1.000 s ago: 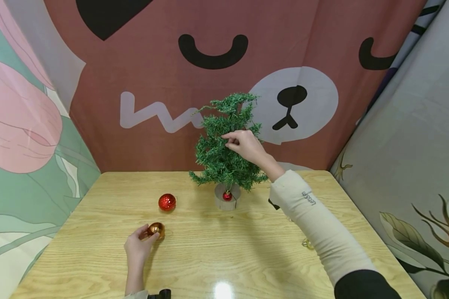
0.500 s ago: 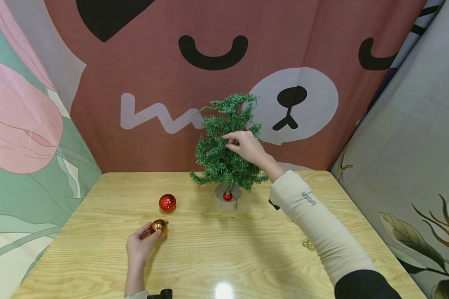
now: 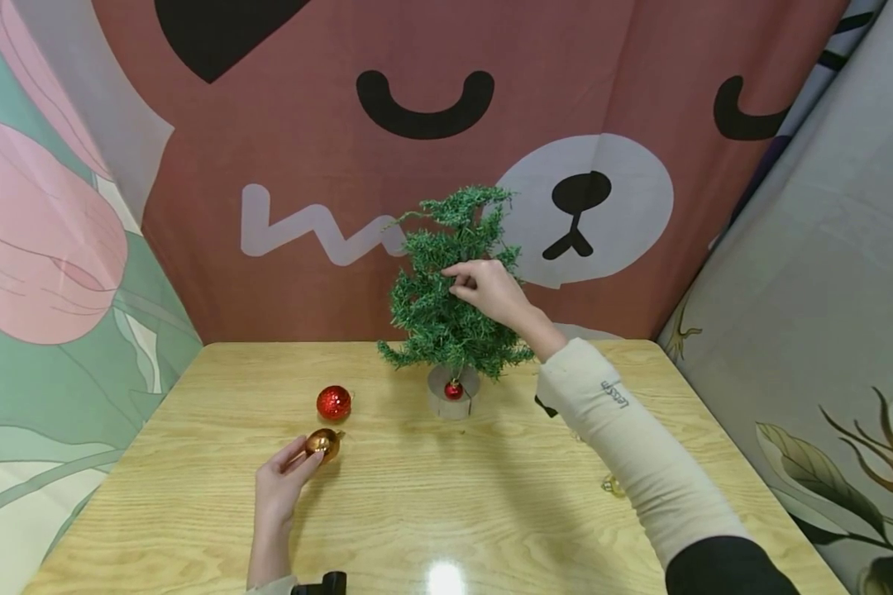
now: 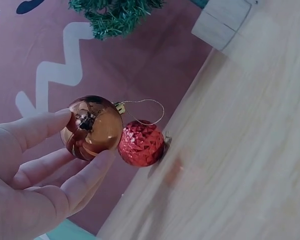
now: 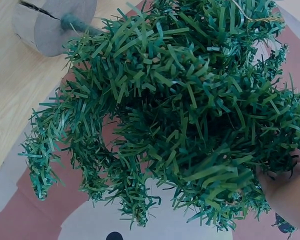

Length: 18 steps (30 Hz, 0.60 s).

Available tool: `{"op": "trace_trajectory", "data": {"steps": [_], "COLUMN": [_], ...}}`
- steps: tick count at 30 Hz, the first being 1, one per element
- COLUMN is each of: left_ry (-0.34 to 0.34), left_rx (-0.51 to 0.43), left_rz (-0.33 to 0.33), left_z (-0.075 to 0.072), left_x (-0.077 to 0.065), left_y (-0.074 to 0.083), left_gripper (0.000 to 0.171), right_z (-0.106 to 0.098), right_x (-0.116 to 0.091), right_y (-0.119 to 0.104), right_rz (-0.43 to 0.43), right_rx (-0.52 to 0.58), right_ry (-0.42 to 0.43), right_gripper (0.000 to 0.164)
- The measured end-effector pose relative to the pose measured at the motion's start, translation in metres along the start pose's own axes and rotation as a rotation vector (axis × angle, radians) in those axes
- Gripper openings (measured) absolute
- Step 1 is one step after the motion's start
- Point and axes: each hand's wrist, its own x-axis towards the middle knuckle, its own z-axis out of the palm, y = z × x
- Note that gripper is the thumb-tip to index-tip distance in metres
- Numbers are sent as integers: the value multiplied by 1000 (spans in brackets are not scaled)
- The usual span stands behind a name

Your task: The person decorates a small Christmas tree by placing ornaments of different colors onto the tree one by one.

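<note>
My left hand [image 3: 279, 487] pinches a shiny copper-gold bauble [image 3: 326, 446] between thumb and fingers. In the left wrist view this bauble [image 4: 97, 132] hangs clear of the table, its cap and thread loop pointing away from the palm. A faceted red bauble [image 3: 333, 402] lies on the table just beyond it. My right hand [image 3: 491, 293] is at the front of a small artificial Christmas tree [image 3: 432, 322], thumb and forefinger curled at a branch. In the right wrist view, green tinsel needles [image 5: 190, 115] hide most of the fingertips.
The tree stands on a round wooden base [image 3: 446, 407]. A small red bauble [image 3: 453, 390] hangs low in front of it. A gold ornament [image 3: 612, 486] shows partly beside the right sleeve [image 3: 632, 454]. Patterned cloth [image 3: 305, 297] rises behind the table [image 3: 417, 496].
My left hand has lifted the copper-gold bauble and carried it slightly right and away from me, turning its cap outward. The right hand has stayed at the tree.
</note>
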Motion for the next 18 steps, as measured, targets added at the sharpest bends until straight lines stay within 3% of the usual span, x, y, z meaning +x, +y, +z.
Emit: {"op": "trace_trajectory", "data": {"steps": [7,18], "left_ry": [-14,-42], "left_rx": [-8,-68], "left_rz": [6,12], "left_z": [4,9], "left_x": [0,-1], "left_y": [5,16], "left_gripper": [49,50], "right_z": [-2,-9], "right_x": [0,0], "right_y": [-1,-3], "right_rz": [-31,-39], "right_rx": [-20,-48], "right_ry": [16,-25], "right_gripper": [25,29]}}
